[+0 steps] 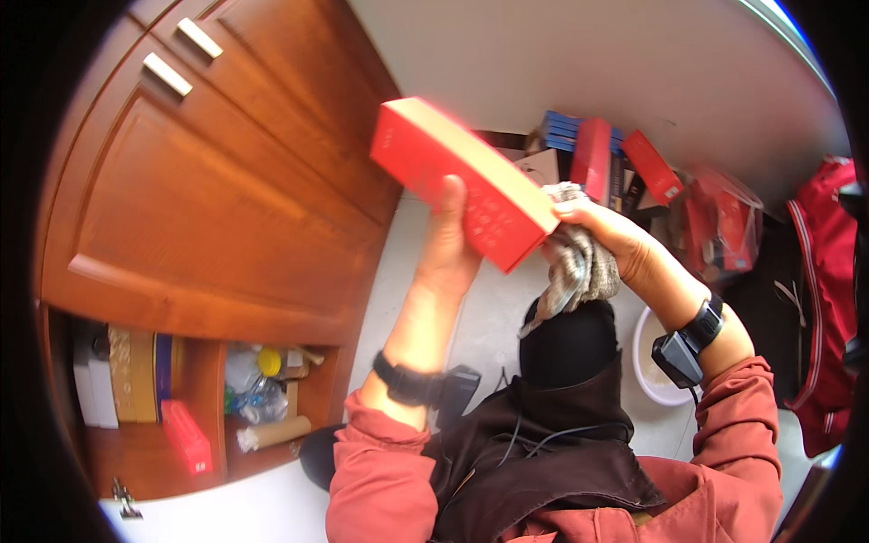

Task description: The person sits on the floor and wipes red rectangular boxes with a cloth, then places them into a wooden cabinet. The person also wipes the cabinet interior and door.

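Observation:
A long red box (pixel 468 183) with a paler long side and faint writing is held up, tilted, in front of me. My left hand (pixel 451 237) grips it from below, thumb on the red face. My right hand (pixel 604 234) holds a crumpled grey-beige cloth (pixel 577 268), which hangs below it, and its thumb is at the box's near right end. The cloth partly hides that hand's fingers.
A wooden cabinet (pixel 217 203) stands at left, its open lower shelves holding another red box (pixel 187 438), cartons and plastic bottles. Against the wall lie more red boxes (pixel 652 166), blue boxes (pixel 562 130) and a clear bag (pixel 726 217). A white basin (pixel 641 366) and red bag (pixel 825 271) are at right.

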A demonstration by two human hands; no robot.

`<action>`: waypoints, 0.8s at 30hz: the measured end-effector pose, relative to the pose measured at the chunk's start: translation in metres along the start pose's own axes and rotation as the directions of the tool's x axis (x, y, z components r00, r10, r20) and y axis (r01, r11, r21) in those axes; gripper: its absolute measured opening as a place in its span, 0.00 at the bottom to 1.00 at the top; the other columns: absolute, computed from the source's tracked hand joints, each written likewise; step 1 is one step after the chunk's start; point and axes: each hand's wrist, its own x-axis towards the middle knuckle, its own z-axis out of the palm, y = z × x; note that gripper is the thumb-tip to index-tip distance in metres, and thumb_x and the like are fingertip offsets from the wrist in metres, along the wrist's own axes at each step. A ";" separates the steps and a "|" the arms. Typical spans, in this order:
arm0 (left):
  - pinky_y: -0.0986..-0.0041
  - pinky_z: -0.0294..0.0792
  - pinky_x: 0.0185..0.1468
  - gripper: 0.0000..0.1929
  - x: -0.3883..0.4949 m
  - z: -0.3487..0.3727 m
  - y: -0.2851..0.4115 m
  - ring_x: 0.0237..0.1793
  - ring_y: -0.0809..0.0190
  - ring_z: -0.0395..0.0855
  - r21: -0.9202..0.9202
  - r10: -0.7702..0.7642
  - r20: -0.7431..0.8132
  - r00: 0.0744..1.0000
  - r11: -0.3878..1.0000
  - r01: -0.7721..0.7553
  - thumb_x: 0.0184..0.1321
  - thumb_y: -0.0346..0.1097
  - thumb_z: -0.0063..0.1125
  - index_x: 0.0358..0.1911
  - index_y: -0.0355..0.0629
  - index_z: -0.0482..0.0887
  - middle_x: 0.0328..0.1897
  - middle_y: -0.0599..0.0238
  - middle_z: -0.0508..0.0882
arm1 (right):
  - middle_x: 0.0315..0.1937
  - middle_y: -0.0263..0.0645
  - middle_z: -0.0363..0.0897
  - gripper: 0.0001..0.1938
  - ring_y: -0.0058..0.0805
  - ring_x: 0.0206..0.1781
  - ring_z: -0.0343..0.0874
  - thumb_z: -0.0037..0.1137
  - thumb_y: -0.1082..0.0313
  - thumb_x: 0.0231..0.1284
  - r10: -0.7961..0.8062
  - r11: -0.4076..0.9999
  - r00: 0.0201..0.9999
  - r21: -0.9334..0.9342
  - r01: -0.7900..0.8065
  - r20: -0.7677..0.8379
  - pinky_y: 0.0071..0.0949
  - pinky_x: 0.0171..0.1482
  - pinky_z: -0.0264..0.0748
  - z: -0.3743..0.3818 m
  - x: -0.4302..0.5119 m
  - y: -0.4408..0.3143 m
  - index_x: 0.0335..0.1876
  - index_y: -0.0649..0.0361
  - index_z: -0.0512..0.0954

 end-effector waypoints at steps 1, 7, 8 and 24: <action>0.63 0.65 0.65 0.41 -0.019 -0.008 0.018 0.61 0.60 0.71 0.039 0.034 -0.116 0.993 0.999 -0.030 0.56 0.66 0.55 0.64 0.40 0.64 0.60 0.62 0.74 | 0.39 0.38 0.79 0.16 0.22 0.40 0.78 0.57 0.59 0.61 0.031 0.957 0.999 -0.289 -0.033 -0.014 0.24 0.45 0.76 0.017 0.007 -0.002 0.48 0.62 0.74; 0.62 0.67 0.64 0.40 -0.127 -0.049 0.094 0.62 0.57 0.72 0.107 -0.009 -0.431 0.902 0.992 0.061 0.61 0.68 0.44 0.65 0.42 0.63 0.62 0.58 0.73 | 0.45 0.41 0.73 0.23 0.28 0.45 0.74 0.52 0.54 0.67 -0.385 0.815 0.862 -0.318 0.485 0.328 0.28 0.49 0.72 0.118 0.055 0.039 0.58 0.59 0.63; 0.61 0.67 0.64 0.40 -0.137 -0.055 0.095 0.62 0.57 0.71 0.043 -0.009 -0.439 0.898 0.999 0.031 0.62 0.69 0.42 0.66 0.42 0.62 0.63 0.57 0.72 | 0.55 0.46 0.69 0.28 0.34 0.53 0.74 0.51 0.54 0.67 -0.426 0.689 0.784 -0.400 0.605 0.452 0.33 0.57 0.71 0.133 0.061 0.061 0.66 0.59 0.60; 0.66 0.69 0.61 0.33 -0.188 -0.093 0.089 0.62 0.61 0.71 0.000 -0.081 -0.536 0.840 0.995 0.096 0.68 0.60 0.38 0.66 0.41 0.62 0.63 0.60 0.71 | 0.74 0.51 0.46 0.34 0.54 0.77 0.38 0.52 0.50 0.63 -0.260 0.312 0.747 -0.679 0.664 0.611 0.50 0.74 0.44 0.175 0.091 0.183 0.71 0.60 0.59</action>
